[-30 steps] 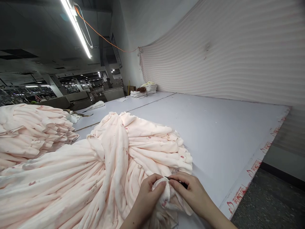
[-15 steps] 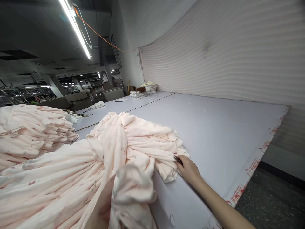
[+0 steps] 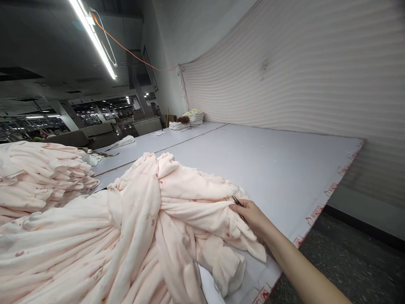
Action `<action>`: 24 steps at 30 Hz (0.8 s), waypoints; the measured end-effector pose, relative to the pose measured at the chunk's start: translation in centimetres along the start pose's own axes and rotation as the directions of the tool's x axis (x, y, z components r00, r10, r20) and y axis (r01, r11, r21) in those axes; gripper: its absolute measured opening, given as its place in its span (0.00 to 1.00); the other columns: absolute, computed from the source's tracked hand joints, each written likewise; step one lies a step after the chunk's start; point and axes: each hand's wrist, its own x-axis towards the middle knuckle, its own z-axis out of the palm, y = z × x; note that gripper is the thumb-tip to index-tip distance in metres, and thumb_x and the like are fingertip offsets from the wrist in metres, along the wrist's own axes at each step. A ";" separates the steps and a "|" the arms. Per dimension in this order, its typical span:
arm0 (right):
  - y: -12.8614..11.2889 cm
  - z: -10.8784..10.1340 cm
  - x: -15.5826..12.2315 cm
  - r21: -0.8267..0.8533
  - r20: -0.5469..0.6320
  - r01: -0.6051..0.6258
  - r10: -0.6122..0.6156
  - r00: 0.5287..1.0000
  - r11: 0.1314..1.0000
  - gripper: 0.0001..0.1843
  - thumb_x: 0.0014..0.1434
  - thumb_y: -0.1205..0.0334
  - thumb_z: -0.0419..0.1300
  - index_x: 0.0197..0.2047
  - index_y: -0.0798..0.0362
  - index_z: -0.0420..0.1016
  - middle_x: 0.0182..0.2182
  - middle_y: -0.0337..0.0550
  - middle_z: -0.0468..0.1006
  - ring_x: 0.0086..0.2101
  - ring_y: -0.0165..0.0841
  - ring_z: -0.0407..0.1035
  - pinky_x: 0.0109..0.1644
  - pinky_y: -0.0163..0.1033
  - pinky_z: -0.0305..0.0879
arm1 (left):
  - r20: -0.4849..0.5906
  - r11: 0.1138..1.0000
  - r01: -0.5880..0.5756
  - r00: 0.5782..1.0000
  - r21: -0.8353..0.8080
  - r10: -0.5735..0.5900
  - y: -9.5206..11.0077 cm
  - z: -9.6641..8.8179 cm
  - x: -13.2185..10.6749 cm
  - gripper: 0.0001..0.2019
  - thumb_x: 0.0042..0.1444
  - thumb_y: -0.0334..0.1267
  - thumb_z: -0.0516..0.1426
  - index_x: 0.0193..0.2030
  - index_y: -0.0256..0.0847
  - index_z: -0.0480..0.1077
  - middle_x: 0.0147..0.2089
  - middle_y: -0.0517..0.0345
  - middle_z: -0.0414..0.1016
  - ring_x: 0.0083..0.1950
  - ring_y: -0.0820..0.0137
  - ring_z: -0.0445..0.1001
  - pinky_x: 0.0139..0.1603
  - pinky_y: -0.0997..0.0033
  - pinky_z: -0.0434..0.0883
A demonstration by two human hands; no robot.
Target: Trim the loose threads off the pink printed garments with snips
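Soft pale pink fabric (image 3: 136,219) with small reddish prints lies in a large twisted, gathered heap across the near side of the table. My right hand (image 3: 253,215) is at the heap's right end, its fingers closed around small dark thread snips (image 3: 237,201). The pointed tips of the snips stick out over the cloth, and the fingers rest against its folds. Below that hand, a loose fold of the fabric (image 3: 226,264) hangs toward the table's front edge. My left hand is out of sight.
A second pile of pale pink fabric (image 3: 41,177) sits at the left. Folded white cloth stacks (image 3: 180,126) stand at the table's far end. The pale table (image 3: 284,169) has a red-printed right edge, with dark floor (image 3: 335,261) beyond. Striped sheeting (image 3: 284,84) covers the wall.
My left hand, earlier lifting a blurred fold close to the camera, has left the view. That fold now lies lower, and cloth spreads farther right beneath my right hand. The view has shifted slightly.
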 end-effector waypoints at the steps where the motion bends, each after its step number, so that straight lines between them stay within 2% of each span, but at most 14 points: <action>1: -0.2 0.1 -0.7 0.026 0.015 -0.025 0.024 1.000 0.999 0.15 0.47 0.51 0.61 0.24 0.55 0.68 0.16 0.32 0.66 0.17 0.24 0.56 0.20 0.30 0.51 | 0.006 1.000 -0.013 1.000 0.023 0.013 0.9 0.8 0.2 0.16 0.45 0.49 0.61 0.41 0.48 0.75 0.34 0.57 0.75 0.35 0.63 0.75 0.30 0.71 0.67; 2: -0.3 0.3 -1.4 0.047 0.034 -0.046 0.044 0.998 0.998 0.16 0.47 0.51 0.62 0.23 0.55 0.67 0.14 0.31 0.63 0.15 0.23 0.53 0.19 0.29 0.49 | -0.001 0.999 -0.022 1.000 0.045 0.022 1.8 1.6 0.6 0.19 0.44 0.48 0.62 0.45 0.50 0.74 0.36 0.57 0.75 0.35 0.63 0.75 0.30 0.71 0.66; 5: -1.0 0.8 -4.1 0.077 0.134 -0.093 0.082 0.988 0.993 0.19 0.49 0.48 0.62 0.21 0.55 0.67 0.12 0.29 0.60 0.14 0.21 0.48 0.18 0.29 0.45 | -0.044 0.983 -0.083 0.995 0.166 0.092 4.2 3.7 2.7 0.29 0.47 0.43 0.60 0.58 0.51 0.62 0.39 0.57 0.74 0.34 0.66 0.73 0.34 0.70 0.66; 7: -1.3 0.7 -6.0 0.071 0.177 -0.097 0.083 0.981 0.993 0.22 0.52 0.45 0.59 0.21 0.56 0.69 0.12 0.30 0.59 0.14 0.20 0.47 0.17 0.29 0.44 | -0.087 0.965 -0.138 0.983 0.224 0.161 4.7 4.8 4.3 0.25 0.50 0.40 0.58 0.56 0.47 0.63 0.35 0.58 0.74 0.34 0.67 0.71 0.36 0.70 0.65; 8: -1.3 0.4 -6.9 0.065 0.149 -0.073 0.062 0.987 0.995 0.22 0.54 0.45 0.58 0.23 0.57 0.72 0.13 0.31 0.61 0.14 0.21 0.48 0.18 0.29 0.47 | -0.118 0.966 -0.153 0.977 0.209 0.180 4.6 5.3 5.0 0.19 0.51 0.38 0.56 0.52 0.45 0.65 0.32 0.59 0.72 0.33 0.67 0.70 0.35 0.71 0.64; 10: -0.9 -0.5 -8.4 0.028 0.018 0.021 -0.021 1.000 0.999 0.18 0.55 0.48 0.58 0.35 0.56 0.76 0.20 0.35 0.67 0.19 0.24 0.59 0.24 0.30 0.58 | -0.182 0.984 -0.155 0.969 0.090 0.169 3.7 5.8 5.9 0.11 0.54 0.37 0.53 0.45 0.43 0.66 0.26 0.63 0.67 0.30 0.70 0.67 0.32 0.72 0.62; 11: -0.6 -0.9 -9.0 -0.008 -0.045 0.073 -0.073 0.996 0.997 0.18 0.55 0.50 0.59 0.42 0.54 0.75 0.25 0.37 0.71 0.26 0.28 0.65 0.30 0.31 0.63 | -0.195 0.989 -0.144 0.971 -0.009 0.140 3.2 6.0 6.0 0.09 0.54 0.37 0.52 0.43 0.42 0.65 0.25 0.64 0.65 0.28 0.71 0.66 0.31 0.73 0.62; 13: 0.1 -1.5 -10.0 -0.103 -0.064 0.157 -0.164 0.984 0.982 0.21 0.53 0.57 0.61 0.51 0.49 0.71 0.39 0.42 0.73 0.42 0.34 0.68 0.45 0.37 0.65 | -0.188 0.964 -0.131 0.978 -0.230 0.088 2.4 6.3 5.9 0.08 0.53 0.37 0.53 0.40 0.42 0.63 0.25 0.65 0.64 0.28 0.72 0.65 0.30 0.75 0.62; 15: 0.6 -1.5 -10.6 -0.194 -0.013 0.222 -0.229 0.973 0.955 0.21 0.52 0.62 0.60 0.51 0.47 0.71 0.47 0.45 0.70 0.49 0.38 0.64 0.54 0.41 0.61 | -0.184 0.908 -0.131 0.981 -0.398 0.061 2.3 6.5 5.3 0.07 0.51 0.37 0.55 0.37 0.42 0.62 0.26 0.64 0.66 0.29 0.73 0.66 0.31 0.75 0.63; 17: 0.9 -1.1 -11.0 -0.264 0.011 0.270 -0.277 0.961 0.926 0.18 0.53 0.65 0.58 0.48 0.48 0.72 0.50 0.46 0.68 0.52 0.38 0.63 0.58 0.42 0.57 | -0.211 0.859 -0.134 0.977 -0.494 0.031 2.7 6.7 4.7 0.08 0.49 0.36 0.58 0.33 0.41 0.61 0.27 0.65 0.66 0.29 0.74 0.65 0.31 0.76 0.63; 21: 0.9 -0.2 -11.3 -0.326 0.058 0.309 -0.307 0.950 0.894 0.22 0.52 0.70 0.55 0.51 0.47 0.71 0.55 0.46 0.65 0.54 0.38 0.61 0.59 0.42 0.56 | -0.259 0.789 -0.142 0.966 -0.598 -0.023 3.6 6.8 3.7 0.12 0.44 0.33 0.60 0.28 0.41 0.58 0.26 0.68 0.65 0.26 0.78 0.61 0.29 0.79 0.61; 24: 1.0 0.0 -11.3 -0.299 0.011 0.313 -0.325 0.946 0.901 0.16 0.53 0.68 0.53 0.45 0.50 0.74 0.48 0.46 0.71 0.49 0.38 0.65 0.54 0.41 0.60 | -0.220 0.793 -0.108 0.975 -0.600 -0.034 3.2 6.1 3.5 0.11 0.45 0.35 0.59 0.27 0.41 0.57 0.27 0.66 0.65 0.27 0.77 0.62 0.29 0.78 0.62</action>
